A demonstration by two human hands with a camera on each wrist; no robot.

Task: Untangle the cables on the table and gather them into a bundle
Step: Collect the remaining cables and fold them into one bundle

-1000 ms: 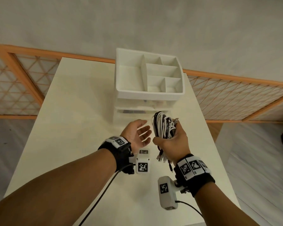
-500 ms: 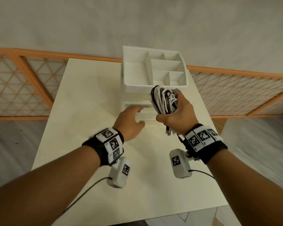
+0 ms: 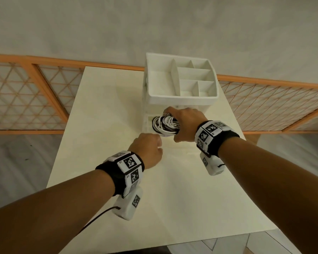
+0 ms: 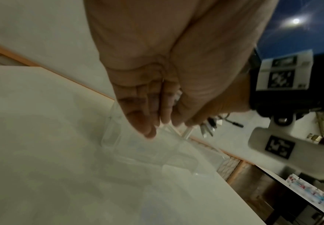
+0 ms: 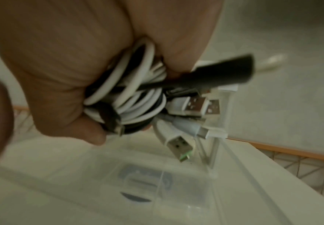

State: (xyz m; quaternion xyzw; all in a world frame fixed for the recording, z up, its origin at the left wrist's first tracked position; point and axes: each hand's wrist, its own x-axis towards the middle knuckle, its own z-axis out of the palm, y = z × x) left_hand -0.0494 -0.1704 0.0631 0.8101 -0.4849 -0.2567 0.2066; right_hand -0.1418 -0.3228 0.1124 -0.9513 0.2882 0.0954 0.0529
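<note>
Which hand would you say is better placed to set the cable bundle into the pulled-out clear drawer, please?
The right hand, probably. It already grips the cable bundle directly above the open clear drawer. The left hand is at the drawer's front edge, fingers curled on it.
</note>
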